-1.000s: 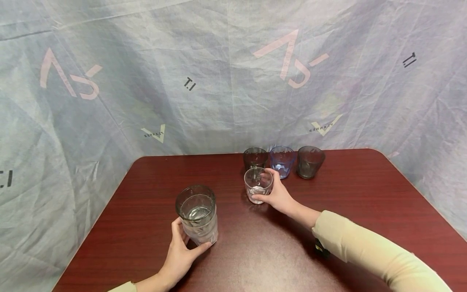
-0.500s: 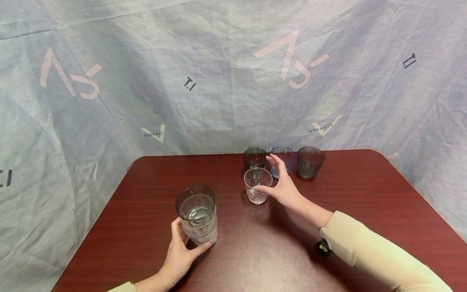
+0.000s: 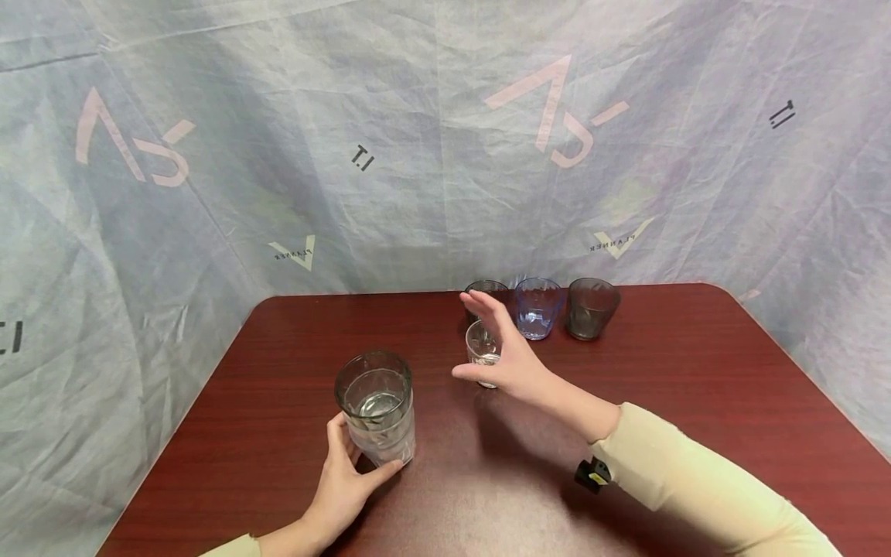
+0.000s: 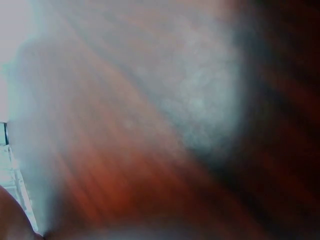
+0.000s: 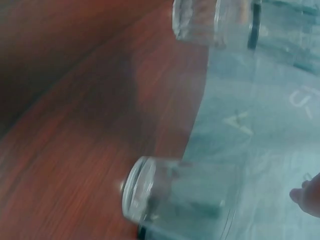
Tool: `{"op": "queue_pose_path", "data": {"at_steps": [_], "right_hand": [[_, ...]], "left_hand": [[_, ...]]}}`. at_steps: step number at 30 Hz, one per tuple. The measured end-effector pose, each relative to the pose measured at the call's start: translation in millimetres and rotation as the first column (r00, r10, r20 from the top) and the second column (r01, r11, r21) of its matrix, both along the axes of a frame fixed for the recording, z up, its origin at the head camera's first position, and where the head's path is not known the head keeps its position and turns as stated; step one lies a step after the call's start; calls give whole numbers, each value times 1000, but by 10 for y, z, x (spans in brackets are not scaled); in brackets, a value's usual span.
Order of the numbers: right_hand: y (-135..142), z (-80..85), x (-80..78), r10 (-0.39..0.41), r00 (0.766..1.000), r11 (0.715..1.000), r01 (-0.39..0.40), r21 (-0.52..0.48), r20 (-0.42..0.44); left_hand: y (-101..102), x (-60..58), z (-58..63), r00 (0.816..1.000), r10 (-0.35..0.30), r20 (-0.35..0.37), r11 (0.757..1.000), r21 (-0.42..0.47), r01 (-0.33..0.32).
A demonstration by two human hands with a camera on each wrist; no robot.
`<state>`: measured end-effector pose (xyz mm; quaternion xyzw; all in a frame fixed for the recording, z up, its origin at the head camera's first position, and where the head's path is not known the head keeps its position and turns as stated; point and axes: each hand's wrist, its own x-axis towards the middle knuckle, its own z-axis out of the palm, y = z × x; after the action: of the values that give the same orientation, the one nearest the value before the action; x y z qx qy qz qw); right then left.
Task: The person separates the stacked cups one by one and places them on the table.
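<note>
One stack, below and left of frame centre, is gripped by the left hand. Right hand, spread wide near centre, has released the clear glass, now standing free before three tinted glasses.

Your right grip shows at the right edge, apart from a clear glass on the table; stacked glasses appear above.

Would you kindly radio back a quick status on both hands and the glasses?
Left hand holding stacked glasses. Right hand empty. Clear glass upright on table, partly hidden behind right hand in head view.
</note>
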<state>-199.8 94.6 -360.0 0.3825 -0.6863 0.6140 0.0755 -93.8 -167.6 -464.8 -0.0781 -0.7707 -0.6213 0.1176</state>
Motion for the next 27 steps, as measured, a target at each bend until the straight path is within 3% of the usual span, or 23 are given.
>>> {"op": "queue_pose_path", "data": {"at_steps": [6, 15, 21, 27], "right_hand": [[-233, -23, 69, 101, 995, 994, -101, 36, 17], [-577, -98, 164, 194, 980, 966, -198, 167, 42], [-703, -169, 194, 217, 970, 951, -235, 202, 110], [-784, -175, 254, 240, 960, 949, -264, 174, 147]], "left_hand": [[-5, -9, -19, 1000, -8, -28, 1000, 10, 9], [-1, -8, -17, 999, -15, -49, 1000, 11, 15], [9, 2, 2, 999, -16, -34, 1000, 7, 17], [5, 4, 2, 999, -27, -44, 1000, 11, 27]]}}
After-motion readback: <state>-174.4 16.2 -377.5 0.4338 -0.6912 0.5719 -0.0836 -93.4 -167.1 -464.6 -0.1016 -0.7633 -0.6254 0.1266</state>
